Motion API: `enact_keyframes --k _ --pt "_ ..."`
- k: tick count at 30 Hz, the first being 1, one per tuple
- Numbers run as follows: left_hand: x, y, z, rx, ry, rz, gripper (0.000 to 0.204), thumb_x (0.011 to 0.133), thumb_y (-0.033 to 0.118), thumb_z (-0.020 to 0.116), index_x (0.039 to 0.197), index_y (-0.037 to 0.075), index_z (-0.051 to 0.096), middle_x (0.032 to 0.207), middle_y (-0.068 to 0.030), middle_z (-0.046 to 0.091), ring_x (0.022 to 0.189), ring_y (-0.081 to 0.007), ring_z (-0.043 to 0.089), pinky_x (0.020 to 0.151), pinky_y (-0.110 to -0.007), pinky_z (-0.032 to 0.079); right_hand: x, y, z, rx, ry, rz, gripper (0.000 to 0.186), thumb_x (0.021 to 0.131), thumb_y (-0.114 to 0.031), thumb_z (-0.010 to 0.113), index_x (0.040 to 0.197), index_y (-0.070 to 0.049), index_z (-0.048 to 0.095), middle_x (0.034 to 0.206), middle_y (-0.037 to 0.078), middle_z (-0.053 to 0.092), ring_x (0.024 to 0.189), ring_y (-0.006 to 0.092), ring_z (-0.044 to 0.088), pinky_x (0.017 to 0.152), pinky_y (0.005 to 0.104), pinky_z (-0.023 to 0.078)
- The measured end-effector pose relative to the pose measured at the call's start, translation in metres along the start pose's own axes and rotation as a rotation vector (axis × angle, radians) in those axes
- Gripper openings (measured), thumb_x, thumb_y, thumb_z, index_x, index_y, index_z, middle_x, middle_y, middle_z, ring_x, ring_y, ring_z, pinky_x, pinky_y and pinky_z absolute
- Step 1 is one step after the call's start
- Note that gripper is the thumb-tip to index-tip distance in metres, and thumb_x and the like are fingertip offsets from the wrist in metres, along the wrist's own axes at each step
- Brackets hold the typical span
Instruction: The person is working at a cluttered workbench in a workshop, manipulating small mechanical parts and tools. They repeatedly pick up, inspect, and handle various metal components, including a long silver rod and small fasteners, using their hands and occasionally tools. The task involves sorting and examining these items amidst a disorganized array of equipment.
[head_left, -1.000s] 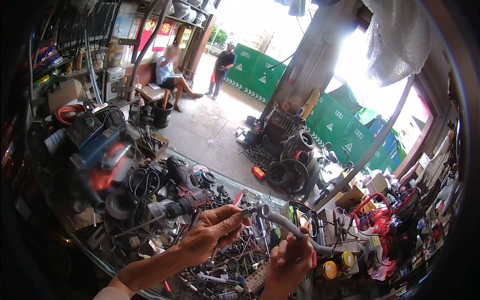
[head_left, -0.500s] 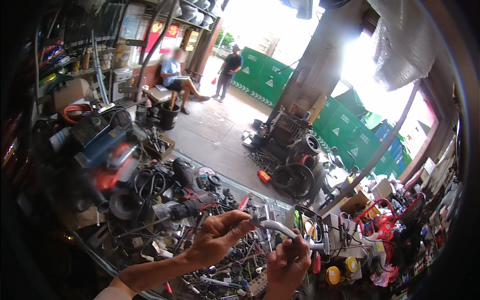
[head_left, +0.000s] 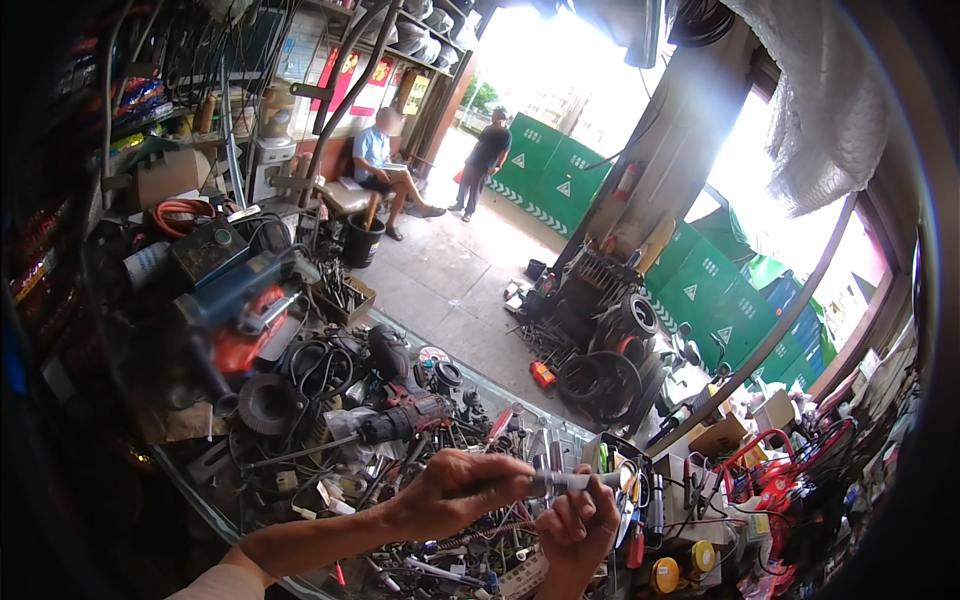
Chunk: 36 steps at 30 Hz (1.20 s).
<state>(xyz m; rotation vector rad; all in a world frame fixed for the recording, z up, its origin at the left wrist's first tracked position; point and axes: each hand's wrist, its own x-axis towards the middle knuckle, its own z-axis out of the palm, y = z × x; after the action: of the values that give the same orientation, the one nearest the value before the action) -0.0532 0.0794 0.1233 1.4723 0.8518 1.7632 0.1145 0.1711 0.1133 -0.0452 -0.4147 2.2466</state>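
In the head view, the left hand [head_left: 458, 490] pinches the left end of a grey tube [head_left: 575, 482] between thumb and fingers, while the right hand [head_left: 578, 522] grasps it farther along (the pinched tip is too hidden to make out). The tube is held above a cluttered glass counter [head_left: 476, 372]; beyond the left hand, to its left, lies a red-and-black power drill [head_left: 405, 417], and right of the right hand stand two yellow-lidded jars [head_left: 703, 556]

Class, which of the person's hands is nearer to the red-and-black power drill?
Left. The left hand is just below and right of the drill; the right hand is farther right and lower.
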Motion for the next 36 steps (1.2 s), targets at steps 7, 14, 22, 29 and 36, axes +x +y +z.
enact_keyframes --k 7,14,22,29,36 --pt "-0.005 0.004 0.006 0.498 -0.464 0.241 0.014 0.084 0.013 0.056 0.092 0.001 0.057 0.074 -0.0114 0.061 0.056 -0.0268 0.060 0.049 -0.035 0.047 0.008 -0.026 -0.004 -0.616 0.178 0.167 0.028 0.090 -0.027 0.044 0.094 0.000 0.050 0.051 0.002 0.043 0.030 0.0092 0.034 0.026 0.0218 0.025" --pt "-0.008 0.011 0.009 0.882 -0.525 0.114 0.009 0.075 0.010 0.055 0.074 0.002 0.052 0.059 -0.0134 0.054 0.051 -0.0292 0.055 0.046 -0.037 0.041 0.003 -0.032 -0.004 -1.178 0.405 -0.293 0.014 0.083 -0.016 0.055 0.079 -0.003 0.053 0.056 0.004 0.051 0.033 0.0083 0.040 0.028 0.0209 0.029" --pt "0.004 -0.033 -0.007 0.922 0.130 0.114 0.007 0.084 0.010 0.052 0.084 0.004 0.055 0.062 -0.0137 0.055 0.054 -0.0272 0.057 0.046 -0.037 0.043 -0.016 -0.004 -0.002 -1.587 0.409 -0.676 0.039 0.091 -0.033 0.050 0.079 0.002 0.061 0.053 0.007 0.058 0.038 0.0100 0.046 0.036 0.0215 0.033" --pt "0.013 -0.008 -0.019 0.028 0.526 -0.033 0.013 0.089 0.011 0.056 0.088 0.000 0.062 0.062 0.0061 0.051 0.053 -0.0002 0.036 0.044 -0.020 0.028 -0.015 0.052 0.029 -0.594 0.186 -0.311 0.036 0.094 -0.034 0.040 0.082 -0.003 0.054 0.065 0.011 0.059 0.046 0.0182 0.051 0.036 0.0262 0.036" --pt "0.005 0.017 -0.030 -0.054 -0.253 -0.044 0.021 0.088 0.019 0.058 0.097 0.003 0.066 0.061 0.0014 0.054 0.053 -0.0035 0.044 0.046 -0.021 0.032 0.006 0.018 0.023 -0.070 -0.019 0.115 0.036 0.093 -0.031 0.041 0.083 -0.002 0.061 0.052 0.004 0.053 0.037 0.0123 0.040 0.039 0.0240 0.034"
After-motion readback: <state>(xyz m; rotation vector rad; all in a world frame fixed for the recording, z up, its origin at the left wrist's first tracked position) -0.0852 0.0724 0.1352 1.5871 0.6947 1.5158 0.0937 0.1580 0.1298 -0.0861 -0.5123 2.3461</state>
